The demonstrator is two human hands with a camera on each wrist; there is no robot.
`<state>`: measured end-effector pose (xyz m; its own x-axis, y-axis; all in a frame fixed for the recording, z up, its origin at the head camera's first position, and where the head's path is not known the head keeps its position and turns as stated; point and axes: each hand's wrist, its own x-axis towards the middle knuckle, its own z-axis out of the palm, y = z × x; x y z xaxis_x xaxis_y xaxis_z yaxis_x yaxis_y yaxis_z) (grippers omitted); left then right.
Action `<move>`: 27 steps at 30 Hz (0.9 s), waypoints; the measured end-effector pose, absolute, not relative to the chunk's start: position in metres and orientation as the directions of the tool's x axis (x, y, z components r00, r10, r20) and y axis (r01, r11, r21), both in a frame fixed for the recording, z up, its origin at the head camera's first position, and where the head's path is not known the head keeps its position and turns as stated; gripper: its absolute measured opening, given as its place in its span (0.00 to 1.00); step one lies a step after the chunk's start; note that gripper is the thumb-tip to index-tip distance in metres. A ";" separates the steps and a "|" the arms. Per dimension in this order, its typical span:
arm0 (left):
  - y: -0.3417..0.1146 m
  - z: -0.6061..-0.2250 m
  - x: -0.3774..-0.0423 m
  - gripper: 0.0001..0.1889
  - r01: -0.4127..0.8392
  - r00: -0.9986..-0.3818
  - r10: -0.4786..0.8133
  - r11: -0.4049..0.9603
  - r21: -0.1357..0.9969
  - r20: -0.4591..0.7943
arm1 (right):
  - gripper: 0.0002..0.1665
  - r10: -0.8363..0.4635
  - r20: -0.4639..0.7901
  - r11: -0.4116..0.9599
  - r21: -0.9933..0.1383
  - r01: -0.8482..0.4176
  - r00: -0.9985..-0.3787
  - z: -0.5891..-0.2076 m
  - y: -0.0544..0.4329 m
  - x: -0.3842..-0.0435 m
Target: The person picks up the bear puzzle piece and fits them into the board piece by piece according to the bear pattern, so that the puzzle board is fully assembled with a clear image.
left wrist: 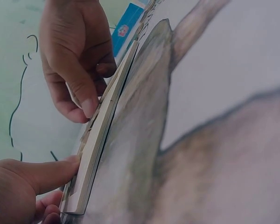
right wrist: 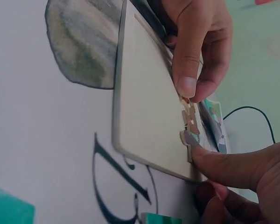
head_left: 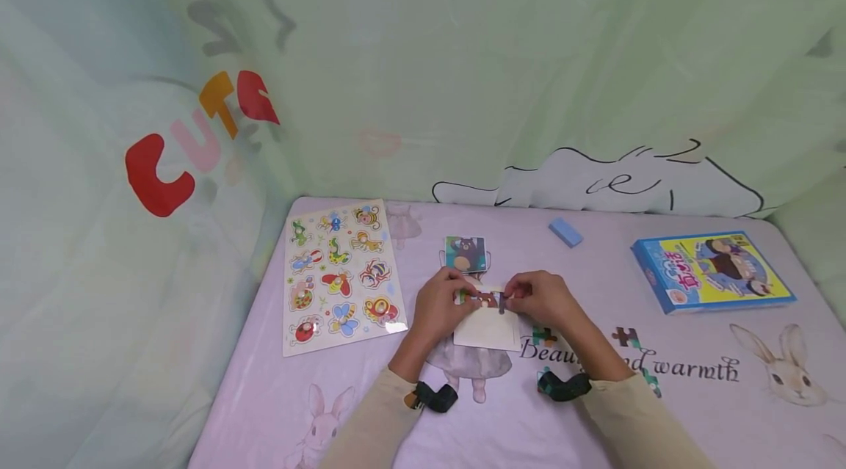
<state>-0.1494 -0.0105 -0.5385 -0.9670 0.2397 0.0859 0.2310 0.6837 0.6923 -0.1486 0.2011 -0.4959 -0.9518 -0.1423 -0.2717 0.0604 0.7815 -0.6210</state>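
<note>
A pale wooden puzzle board (head_left: 487, 333) lies before me, its far part holding a brown bear-face puzzle piece (head_left: 487, 300). My left hand (head_left: 441, 309) grips the board's far left edge; in the left wrist view its thumb (left wrist: 60, 173) lies on top and the other fingers curl at the edge. My right hand (head_left: 547, 299) pinches a greyish puzzle piece (right wrist: 191, 138) at the far right of the board, beside the bear-face piece. Just beyond the board is a bear picture card (head_left: 465, 255). Loose puzzle pieces (head_left: 624, 337) lie to the right, some partly hidden by my right arm.
An insect puzzle board (head_left: 344, 278) lies at the left. A blue block (head_left: 565, 232) sits toward the back, and a blue and yellow box (head_left: 717, 271) at the right. Behind the table hangs a green curtain (head_left: 502, 73).
</note>
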 end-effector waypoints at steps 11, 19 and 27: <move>-0.012 -0.540 -0.150 0.07 0.266 -0.959 0.255 0.674 0.690 0.121 | 0.08 -0.132 -0.195 0.798 -0.603 0.013 -0.972 -0.500 0.196 -0.150; -0.012 -0.541 -0.150 0.07 0.255 -0.962 0.253 0.682 0.685 0.105 | 0.08 -0.136 -0.212 0.805 -0.593 0.016 -0.968 -0.499 0.193 -0.150; -0.011 -0.540 -0.150 0.07 0.239 -0.965 0.246 0.681 0.692 0.091 | 0.07 -0.133 -0.247 0.807 -0.589 0.040 -0.960 -0.498 0.194 -0.152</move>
